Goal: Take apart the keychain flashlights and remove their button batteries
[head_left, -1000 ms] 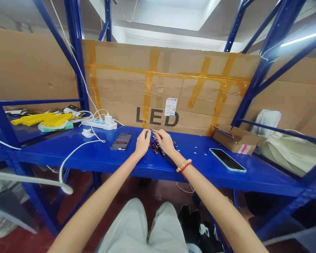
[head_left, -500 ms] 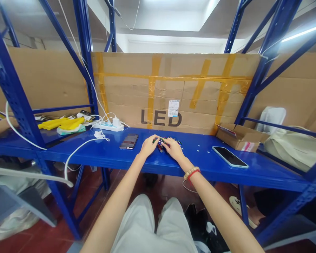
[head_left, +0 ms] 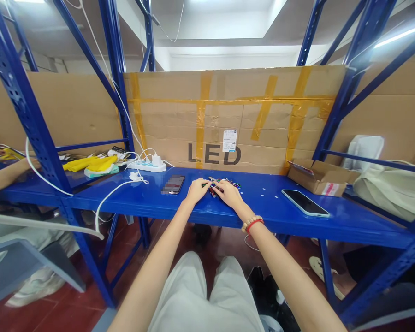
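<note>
My left hand (head_left: pixel 196 191) is at the middle of the blue table (head_left: pixel 152 203), its fingers pinched on a small dark item too tiny to name. Close beside it, my right hand (head_left: pixel 230 195) has its fingertips together on a small slim piece, also unclear. The fingertips of both hands nearly meet. Just behind and partly under the right hand lies a pile of small shiny multicoloured pieces (head_left: pixel 234 183), whose kind I cannot make out. A few dark red ones (head_left: pixel 212 192) show between the hands.
A phone (head_left: pixel 176 184) lies to the left, another phone (head_left: pixel 305 203) to the right. A white power strip (head_left: pixel 148 166) with cables and yellow items (head_left: pixel 93 163) sit at left. An open cardboard box (head_left: pixel 323 177) stands at right. Taped cardboard (head_left: pixel 166 124) closes the back.
The view has turned slightly left. My right hand's fingers have shifted a little over the small pieces; both hands stay close together at the same spot.
</note>
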Demonstrator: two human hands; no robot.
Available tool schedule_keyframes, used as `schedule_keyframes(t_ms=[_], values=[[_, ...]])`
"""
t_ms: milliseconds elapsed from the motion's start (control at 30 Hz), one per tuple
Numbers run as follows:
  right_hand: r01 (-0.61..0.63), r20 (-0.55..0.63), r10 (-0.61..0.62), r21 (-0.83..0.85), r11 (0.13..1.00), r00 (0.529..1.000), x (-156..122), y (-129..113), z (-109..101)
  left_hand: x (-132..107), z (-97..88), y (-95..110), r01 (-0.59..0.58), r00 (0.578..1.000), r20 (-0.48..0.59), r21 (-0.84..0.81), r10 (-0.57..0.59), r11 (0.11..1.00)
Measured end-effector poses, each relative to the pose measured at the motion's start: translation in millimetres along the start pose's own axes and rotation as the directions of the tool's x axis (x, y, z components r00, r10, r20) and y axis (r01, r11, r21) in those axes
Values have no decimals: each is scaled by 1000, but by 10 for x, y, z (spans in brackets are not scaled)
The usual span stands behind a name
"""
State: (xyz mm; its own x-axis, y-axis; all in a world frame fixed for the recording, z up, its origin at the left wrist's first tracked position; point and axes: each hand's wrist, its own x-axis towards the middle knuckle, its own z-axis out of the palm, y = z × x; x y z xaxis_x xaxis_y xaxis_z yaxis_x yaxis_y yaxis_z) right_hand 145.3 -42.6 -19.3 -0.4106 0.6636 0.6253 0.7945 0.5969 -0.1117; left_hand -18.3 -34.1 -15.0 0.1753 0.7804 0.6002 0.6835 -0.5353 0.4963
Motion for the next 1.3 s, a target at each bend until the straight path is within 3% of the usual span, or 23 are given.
schedule_keyframes(t_ms=[133,367,567,767,1300], values=[[36,14,-36,-26,999,999,11,14,25,-8,-5,-5,-15,1000,27,35,14,999],[25,-60,-29,-68,997,998,14,-17,22,8,25,-27,-64,997,33,9,63,998],[-64,-151,78,94,993,985,28,45,52,10,33,21,-112,993,13,-89,114,990],[-148,-258,217,262,954,941,37,133,83,4,1,86,-77,992,88,-111,87,991],[-159,-228,272,417,895,935,47,190,96,-21,-29,90,-113,976,170,-121,133,986]])
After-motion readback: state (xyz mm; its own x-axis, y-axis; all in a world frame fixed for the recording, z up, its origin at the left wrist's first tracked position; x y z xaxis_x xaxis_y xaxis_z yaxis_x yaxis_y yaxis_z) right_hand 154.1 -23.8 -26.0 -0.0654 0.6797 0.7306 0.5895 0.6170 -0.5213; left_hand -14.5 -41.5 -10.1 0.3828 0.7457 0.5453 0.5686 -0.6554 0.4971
